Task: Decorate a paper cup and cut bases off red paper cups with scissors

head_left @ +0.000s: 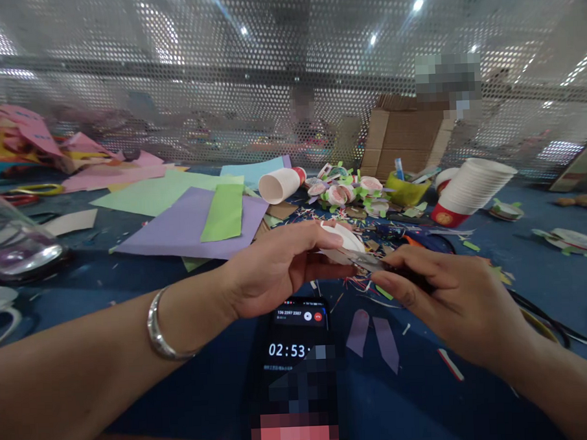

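Observation:
My left hand [295, 259], with a silver bangle at its wrist, is closed on a white round paper piece [345, 237] that looks like the base of a paper cup. Between the thumb and fingers of my right hand [432, 285] is a thin, flat grey piece [370, 262], pressed against the paper's near edge; its kind is unclear. Below the hands lies a phone [298, 336] showing a timer. Two purple paper strips [359, 332] rest to the phone's right. Scraps of cut paper [317, 214] litter the table behind my hands.
Purple paper [177, 222] and green paper [156, 193] spread across the left. A tipped paper cup [275, 185], a heap of small paper crafts [341, 192], a yellow container [409, 190] and stacked cups [479, 186] stand behind. A clear vessel [22, 238] is far left.

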Tool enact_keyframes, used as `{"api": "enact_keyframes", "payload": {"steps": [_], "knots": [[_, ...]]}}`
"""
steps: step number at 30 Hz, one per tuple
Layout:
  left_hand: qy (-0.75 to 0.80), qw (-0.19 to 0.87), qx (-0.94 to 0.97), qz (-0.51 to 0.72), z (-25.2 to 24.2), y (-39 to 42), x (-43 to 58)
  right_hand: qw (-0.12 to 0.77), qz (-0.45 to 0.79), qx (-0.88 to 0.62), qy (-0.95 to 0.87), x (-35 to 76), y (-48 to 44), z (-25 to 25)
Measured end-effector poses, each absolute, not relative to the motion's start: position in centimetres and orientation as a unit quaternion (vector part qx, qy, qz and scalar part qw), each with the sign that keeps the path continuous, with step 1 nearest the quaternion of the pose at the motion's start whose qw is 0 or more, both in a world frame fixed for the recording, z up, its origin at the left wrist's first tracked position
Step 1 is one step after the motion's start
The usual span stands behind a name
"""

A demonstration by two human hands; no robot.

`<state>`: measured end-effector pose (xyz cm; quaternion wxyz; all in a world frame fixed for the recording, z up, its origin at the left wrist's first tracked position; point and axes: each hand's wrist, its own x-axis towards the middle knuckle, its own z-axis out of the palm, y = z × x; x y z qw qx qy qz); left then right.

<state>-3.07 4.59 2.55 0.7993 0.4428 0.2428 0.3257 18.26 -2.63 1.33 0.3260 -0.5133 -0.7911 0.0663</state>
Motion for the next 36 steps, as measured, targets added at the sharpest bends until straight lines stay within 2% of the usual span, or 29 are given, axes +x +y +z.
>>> {"api": "enact_keyframes", "payload": {"steps": [6,12,14,18,24,36], "knots": [[0.258,0.771,0.468,0.347,2.4,4.8,-3.3,0.349,0.129,-0.556,-0.743,18.6,-2.2,1.7],[0.283,0.685,0.567,0.358,1.8,4.3,-3.2,0.407,0.344,-0.529,-0.66,18.3,-1.8,1.4],[0.259,0.658,0.605,0.366,1.5,4.0,-3.2,0.412,0.383,-0.515,-0.646,18.0,-1.8,1.4],[0.213,0.636,0.645,0.366,1.3,3.4,-3.3,0.407,0.39,-0.52,-0.642,17.4,-1.8,1.8],[0.226,0.613,0.665,0.362,1.3,2.9,-3.3,0.389,0.371,-0.53,-0.656,17.5,-2.0,1.7],[0.24,0.707,0.581,0.324,1.3,3.2,-3.2,0.396,0.342,-0.54,-0.659,17.6,-2.3,1.3]]}}
